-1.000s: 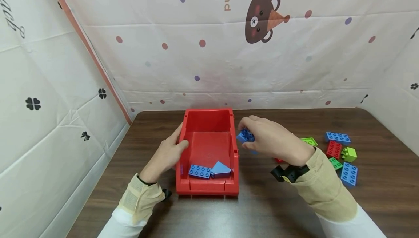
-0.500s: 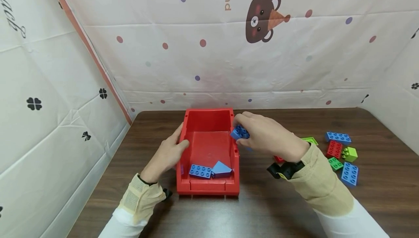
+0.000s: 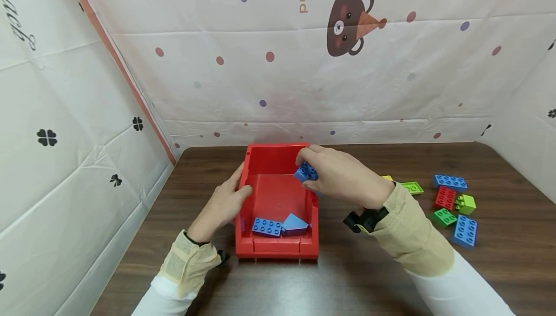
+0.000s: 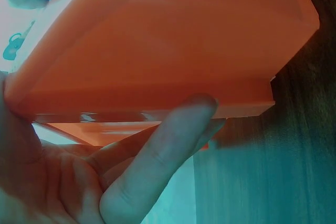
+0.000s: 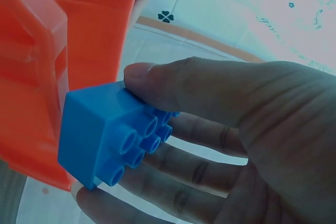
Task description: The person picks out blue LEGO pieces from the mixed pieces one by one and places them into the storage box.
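Observation:
A red plastic bin (image 3: 277, 247) stands on the table, with a blue studded toy brick (image 3: 267, 227) and a blue sloped brick (image 3: 294, 225) at its near end. My left hand (image 3: 221, 206) grips the bin's left wall, thumb over the rim; in the left wrist view its fingers (image 4: 176, 135) lie along the outside. Over the bin's right rim, my right hand (image 3: 343, 173) pinches another blue toy brick (image 3: 306, 172). The right wrist view shows this brick's studs facing the palm, thumb on one side and fingers on the other.
To the right lie several loose bricks: two blue ones (image 3: 450, 182) (image 3: 465, 230), a red one (image 3: 445, 198), a green one (image 3: 444, 217), a lime one (image 3: 465, 204) and a flat lime one (image 3: 412, 188). A yellow piece (image 3: 387, 178) shows behind the right wrist. A printed sheet (image 3: 208, 79) hangs behind the table (image 3: 347, 277).
My right hand has moved left with the blue brick, from beside the bin to over its right rim. The left hand has stayed on the bin. The yellow piece has come into view.

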A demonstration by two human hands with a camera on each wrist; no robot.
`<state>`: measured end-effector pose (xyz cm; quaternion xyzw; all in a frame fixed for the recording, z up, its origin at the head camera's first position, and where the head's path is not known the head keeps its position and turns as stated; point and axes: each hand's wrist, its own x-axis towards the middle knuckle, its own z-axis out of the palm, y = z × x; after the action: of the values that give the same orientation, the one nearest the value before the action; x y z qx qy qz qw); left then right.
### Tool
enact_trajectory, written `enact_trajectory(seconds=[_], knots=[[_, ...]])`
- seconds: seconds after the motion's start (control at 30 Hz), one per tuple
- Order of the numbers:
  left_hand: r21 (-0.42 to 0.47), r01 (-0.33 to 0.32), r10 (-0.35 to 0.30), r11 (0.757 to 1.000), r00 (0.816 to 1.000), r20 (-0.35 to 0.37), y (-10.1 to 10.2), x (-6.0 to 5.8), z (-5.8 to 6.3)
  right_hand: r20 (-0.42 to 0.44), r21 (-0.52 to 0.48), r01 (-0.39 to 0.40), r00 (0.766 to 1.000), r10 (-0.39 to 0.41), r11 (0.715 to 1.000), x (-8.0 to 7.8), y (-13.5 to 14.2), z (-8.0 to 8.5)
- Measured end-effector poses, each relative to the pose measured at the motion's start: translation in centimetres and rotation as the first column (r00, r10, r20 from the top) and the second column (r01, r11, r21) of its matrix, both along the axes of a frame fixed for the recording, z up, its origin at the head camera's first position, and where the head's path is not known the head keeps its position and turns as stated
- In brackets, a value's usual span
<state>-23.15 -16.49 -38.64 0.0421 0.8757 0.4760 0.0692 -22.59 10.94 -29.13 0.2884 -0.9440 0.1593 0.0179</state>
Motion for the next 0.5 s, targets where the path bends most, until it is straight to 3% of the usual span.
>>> enact_trajectory(seconds=[0.27,0.5], knots=[[-0.003,0.006,-0.006,1.000,1.000,-0.007,0.1,0.0,0.0,0.017,0.000,0.010,1.000,-0.010,1.000,-0.4,-1.0,0.0],[-0.005,-0.003,0.003,1.000,1.000,0.003,0.0,-0.1,0.1,-0.010,0.035,-0.032,0.999,0.033,0.999,-0.8,-1.8,-0.1]])
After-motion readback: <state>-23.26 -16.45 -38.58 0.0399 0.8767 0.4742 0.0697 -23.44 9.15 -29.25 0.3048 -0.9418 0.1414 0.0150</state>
